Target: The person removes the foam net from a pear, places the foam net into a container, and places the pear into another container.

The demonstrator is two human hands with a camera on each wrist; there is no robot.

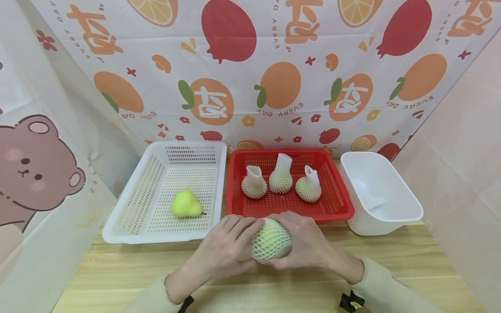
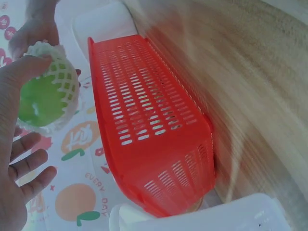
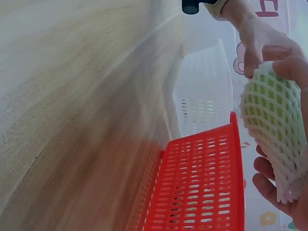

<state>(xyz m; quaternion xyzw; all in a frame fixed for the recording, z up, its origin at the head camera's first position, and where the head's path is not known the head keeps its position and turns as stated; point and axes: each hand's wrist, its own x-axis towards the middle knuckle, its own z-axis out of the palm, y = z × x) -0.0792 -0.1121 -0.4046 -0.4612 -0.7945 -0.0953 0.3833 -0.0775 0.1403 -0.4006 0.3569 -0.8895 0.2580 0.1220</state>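
Both hands hold a green pear in a white foam net (image 1: 272,241), in front of the red basket. My left hand (image 1: 225,248) grips its left side; in the left wrist view the left thumb lies on the net and the lower fingers are spread. Part of the pear's green skin (image 2: 41,101) shows bare there. My right hand (image 1: 307,243) is curled round the other side. In the right wrist view, the net (image 3: 274,115) covers the pear and narrows to a gathered tail by the right fingers.
A bare yellow-green pear (image 1: 185,204) lies in the white basket (image 1: 135,237) at left. The red basket (image 1: 332,216) holds three netted pears (image 1: 281,178). At right stands a white plastic bin (image 1: 375,224). A fruit-print sheet (image 1: 242,91) hangs behind the wooden table (image 1: 411,256).
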